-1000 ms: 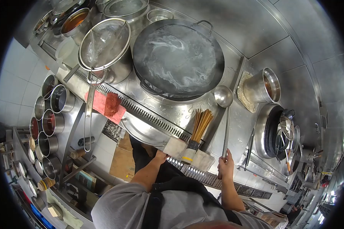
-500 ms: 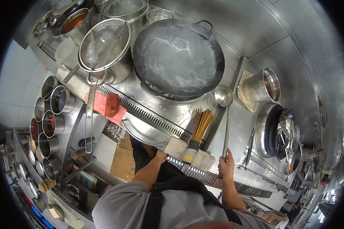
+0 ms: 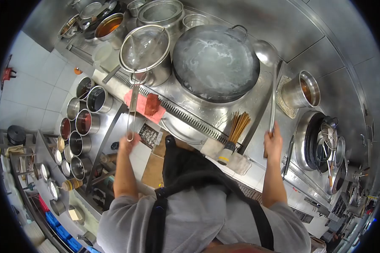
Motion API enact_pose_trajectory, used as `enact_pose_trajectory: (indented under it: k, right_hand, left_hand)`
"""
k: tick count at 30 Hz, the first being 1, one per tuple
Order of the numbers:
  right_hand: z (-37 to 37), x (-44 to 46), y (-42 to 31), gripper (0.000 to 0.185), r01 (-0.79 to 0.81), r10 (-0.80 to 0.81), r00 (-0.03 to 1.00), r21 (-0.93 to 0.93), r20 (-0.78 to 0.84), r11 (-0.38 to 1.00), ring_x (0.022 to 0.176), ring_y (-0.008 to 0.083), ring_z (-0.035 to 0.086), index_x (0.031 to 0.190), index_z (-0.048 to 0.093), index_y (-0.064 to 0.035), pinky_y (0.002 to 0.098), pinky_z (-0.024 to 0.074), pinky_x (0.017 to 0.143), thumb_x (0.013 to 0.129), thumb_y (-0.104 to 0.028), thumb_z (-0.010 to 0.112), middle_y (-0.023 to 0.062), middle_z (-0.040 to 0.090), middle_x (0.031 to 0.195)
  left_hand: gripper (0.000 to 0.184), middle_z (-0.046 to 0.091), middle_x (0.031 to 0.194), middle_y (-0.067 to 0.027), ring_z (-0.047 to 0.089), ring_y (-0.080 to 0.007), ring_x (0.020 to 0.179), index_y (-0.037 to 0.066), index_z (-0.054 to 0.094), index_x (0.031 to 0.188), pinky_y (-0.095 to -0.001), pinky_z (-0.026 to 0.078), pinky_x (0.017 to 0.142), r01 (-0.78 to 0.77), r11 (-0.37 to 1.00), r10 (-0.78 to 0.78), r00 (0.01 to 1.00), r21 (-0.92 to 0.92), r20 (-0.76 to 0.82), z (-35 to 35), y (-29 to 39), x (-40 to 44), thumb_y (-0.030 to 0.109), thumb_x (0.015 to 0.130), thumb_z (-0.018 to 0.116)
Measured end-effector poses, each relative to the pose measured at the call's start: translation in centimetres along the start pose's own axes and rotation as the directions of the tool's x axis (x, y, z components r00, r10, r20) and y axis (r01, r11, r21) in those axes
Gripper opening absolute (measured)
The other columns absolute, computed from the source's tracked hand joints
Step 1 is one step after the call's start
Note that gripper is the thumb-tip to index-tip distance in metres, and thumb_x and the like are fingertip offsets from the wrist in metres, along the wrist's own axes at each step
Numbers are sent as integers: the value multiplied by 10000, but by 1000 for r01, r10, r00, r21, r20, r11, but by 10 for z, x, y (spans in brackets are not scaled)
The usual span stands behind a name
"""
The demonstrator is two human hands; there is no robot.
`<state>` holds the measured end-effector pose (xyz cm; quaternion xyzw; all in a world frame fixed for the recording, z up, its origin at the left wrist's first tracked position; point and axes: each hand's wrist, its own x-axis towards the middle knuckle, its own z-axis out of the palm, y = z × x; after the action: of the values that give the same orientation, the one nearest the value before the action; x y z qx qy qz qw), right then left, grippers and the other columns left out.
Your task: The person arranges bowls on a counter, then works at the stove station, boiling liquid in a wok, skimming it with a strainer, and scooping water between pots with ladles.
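Note:
My right hand (image 3: 273, 144) is closed around the long handle of a metal ladle (image 3: 266, 53). The ladle's bowl is raised beside the right rim of a large dark wok (image 3: 217, 61) holding cloudy water. At the left, my left hand (image 3: 128, 146) is at the lower end of a long-handled mesh strainer's handle (image 3: 134, 103); its fingers are blurred, and whether they grip it I cannot make out. The strainer's bowl lies over a steel pot (image 3: 158, 75). Between my arms, a bamboo brush (image 3: 237, 130) with a black and yellow base stands at the counter's front edge.
A pink cloth with a dark red folded cloth (image 3: 152, 104) lies on the front ledge. Several steel sauce pots (image 3: 88, 122) stand at the left. To the right are a steel pot (image 3: 306, 89) and stacked pans (image 3: 310, 141). A curved metal lid (image 3: 177, 128) leans at the front.
My left hand has moved left from near the brush to the strainer's handle. My right hand has raised the ladle from the wok's lower right to its upper right. The view has shifted.

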<state>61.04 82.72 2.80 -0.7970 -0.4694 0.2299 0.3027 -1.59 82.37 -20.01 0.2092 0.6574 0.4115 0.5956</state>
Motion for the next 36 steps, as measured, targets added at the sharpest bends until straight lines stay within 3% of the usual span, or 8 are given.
enact_pose_trajectory:
  k: [1,3,6,12,17,21,28,36]
  right_hand:
    - [8,15,-3,585,66,-64,998,-77,22,995,565,158,549,1397,401,-27,330,462,549,835,-36,563,78,536,641]
    - [33,42,-19,580,282,-287,958,-268,21,921,657,221,623,1378,418,-15,370,485,612,817,-44,562,128,597,699]
    - [68,54,-47,590,252,-228,966,-242,122,937,652,260,649,1367,426,-5,393,497,618,794,-54,561,164,636,760]
    - [105,30,-118,567,-269,131,908,314,398,911,500,192,575,1296,463,65,328,461,447,752,-49,576,122,594,733]
    - [106,10,-173,417,-465,148,868,672,474,577,490,149,527,1163,504,103,260,416,383,785,-68,546,108,577,783]
    - [107,3,-196,428,-517,126,846,739,519,432,498,152,519,1186,462,144,248,413,372,800,-37,499,152,575,843]
    - [95,-4,-252,475,-496,65,851,759,521,422,497,146,508,1228,415,159,227,407,361,804,-40,492,177,564,871]
    - [88,-9,-302,499,-554,-72,781,742,620,379,449,121,480,1250,394,152,204,391,320,806,-57,485,182,522,884]
  left_hand:
    - [598,674,891,-142,641,-215,765,-45,616,988,-306,510,676,58,937,-48,998,-346,37,7,42,-10,519,957,417]
    - [670,644,1073,-160,643,-248,938,-63,544,1179,-332,508,803,56,969,-11,983,-242,182,23,123,-39,552,945,418]
    - [639,640,1089,-164,642,-284,975,-23,512,1249,-349,504,813,49,975,56,890,-218,452,64,182,-53,531,962,375]
    - [491,648,940,-98,642,-184,687,-8,456,1302,-234,421,427,-134,971,206,888,-196,412,95,194,-43,339,954,475]
    - [502,645,951,-81,624,-159,706,17,431,1336,-214,407,493,1,975,92,907,-222,412,98,217,-42,344,957,472]
    - [418,616,843,-54,617,-157,674,26,473,1254,-246,441,493,125,958,9,886,-258,463,130,233,-53,289,938,545]
    - [199,559,684,-36,500,-125,440,38,538,1071,-224,299,339,-1,969,94,926,-247,366,95,246,-43,74,884,479]
    - [218,546,686,-62,495,-127,434,9,526,1072,-213,297,338,44,978,42,917,-206,396,68,266,-40,47,859,495]
